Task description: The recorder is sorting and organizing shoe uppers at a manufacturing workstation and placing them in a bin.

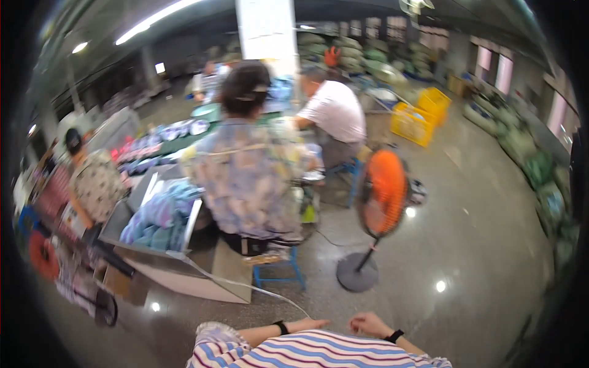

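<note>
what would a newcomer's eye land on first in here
Probably the orange standing fan, right of centre on the grey floor. Next, the person in a patterned top, seen from behind left of it, and the bluish fabric heaped in the box further left. Yellow crates stand out farther back on the right, while the wearer's left hand and right hand show bottom centre.

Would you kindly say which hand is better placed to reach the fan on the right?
Probably the right hand: it shows nearer the fan, while the left hand is farther left.
</note>
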Demonstrator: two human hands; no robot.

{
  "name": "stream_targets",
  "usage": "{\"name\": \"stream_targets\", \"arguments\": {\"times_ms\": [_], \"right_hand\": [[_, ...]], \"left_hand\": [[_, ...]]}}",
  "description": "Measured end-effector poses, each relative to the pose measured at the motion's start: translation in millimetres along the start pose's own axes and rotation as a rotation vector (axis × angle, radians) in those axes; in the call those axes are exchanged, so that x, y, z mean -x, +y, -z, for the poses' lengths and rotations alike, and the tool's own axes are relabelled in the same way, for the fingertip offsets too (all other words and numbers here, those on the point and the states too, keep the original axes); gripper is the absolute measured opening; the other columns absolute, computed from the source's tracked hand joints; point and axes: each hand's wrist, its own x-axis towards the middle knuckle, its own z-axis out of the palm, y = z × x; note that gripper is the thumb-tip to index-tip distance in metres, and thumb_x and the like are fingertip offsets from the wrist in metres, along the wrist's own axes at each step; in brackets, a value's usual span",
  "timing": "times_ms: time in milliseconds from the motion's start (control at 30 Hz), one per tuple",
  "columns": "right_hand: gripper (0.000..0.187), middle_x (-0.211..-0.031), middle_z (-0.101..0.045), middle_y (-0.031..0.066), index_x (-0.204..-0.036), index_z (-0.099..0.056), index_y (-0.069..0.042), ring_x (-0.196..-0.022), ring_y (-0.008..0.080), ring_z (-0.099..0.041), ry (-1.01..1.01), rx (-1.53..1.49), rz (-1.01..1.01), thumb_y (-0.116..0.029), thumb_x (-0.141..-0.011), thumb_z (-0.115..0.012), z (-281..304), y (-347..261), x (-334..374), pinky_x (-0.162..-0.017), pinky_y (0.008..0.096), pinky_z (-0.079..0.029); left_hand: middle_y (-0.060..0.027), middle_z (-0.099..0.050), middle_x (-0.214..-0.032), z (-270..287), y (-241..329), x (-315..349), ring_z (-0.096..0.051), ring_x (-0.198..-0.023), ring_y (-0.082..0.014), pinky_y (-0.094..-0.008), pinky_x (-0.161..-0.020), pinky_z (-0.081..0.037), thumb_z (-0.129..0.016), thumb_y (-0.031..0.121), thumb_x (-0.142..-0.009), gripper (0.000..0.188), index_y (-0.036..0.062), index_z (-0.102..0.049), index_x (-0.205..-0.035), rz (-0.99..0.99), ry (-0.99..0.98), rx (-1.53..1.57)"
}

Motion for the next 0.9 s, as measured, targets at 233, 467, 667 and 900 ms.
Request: {"name": "stream_targets", "arguments": {"times_ms": [233, 467, 667, 900], "right_hand": [[0.012, -0.065, -0.059, 0.0048, -0.081, -0.059, -0.001, -0.057, 0.0105, -0.056, 0.908, -0.56, 0.221, -0.004, -0.083, -0.047, 79, 54, 53, -0.052, 0.0218, -0.045], [0.016, -0.065, -0.056, 0.0057, -0.092, -0.056, 0.003, -0.055, 0.0117, -0.054, 1.563, -0.706, 0.283, 0.001, -0.081, -0.044, 187, 154, 98, -0.053, 0.0234, -0.045], [0.027, -0.063, -0.06, 0.0103, -0.092, -0.059, 0.003, -0.056, 0.0168, -0.059, 1.385, -0.272, -0.399, 0.009, -0.07, -0.045, 240, 255, 95, -0.051, 0.0292, -0.049], [0.029, -0.064, -0.062, 0.0117, -0.096, -0.06, -0.001, -0.055, 0.0174, -0.061, 1.159, -0.33, -0.593, -0.001, -0.071, -0.046, 369, 274, 62, -0.051, 0.0285, -0.049]], "left_hand": [[-0.0105, -0.062, -0.079, 24, 81, -151, -0.056, -0.07, -0.0197, -0.0328, -0.062, -0.042, -0.05, 0.027, -0.084, 0.027, 0.0042, -0.058, -0.095, -0.038, -0.471, -0.266], [-0.0036, -0.058, -0.074, 11, 104, -268, -0.053, -0.067, -0.0126, -0.0273, -0.063, -0.042, -0.046, 0.026, -0.089, 0.027, 0.0009, -0.057, -0.087, -0.082, -0.373, -0.073], [-0.0026, -0.055, -0.082, 11, 137, -344, -0.051, -0.074, -0.0057, -0.0201, -0.064, -0.042, -0.051, 0.025, -0.088, 0.023, 0.0029, -0.053, -0.089, -0.22, -0.307, -0.046], [-0.0055, -0.055, -0.1, 47, 237, -443, -0.056, -0.084, -0.0149, -0.0299, -0.082, -0.043, -0.04, 0.021, -0.091, 0.03, 0.0024, -0.05, -0.112, 0.074, -0.151, 0.735]]}}
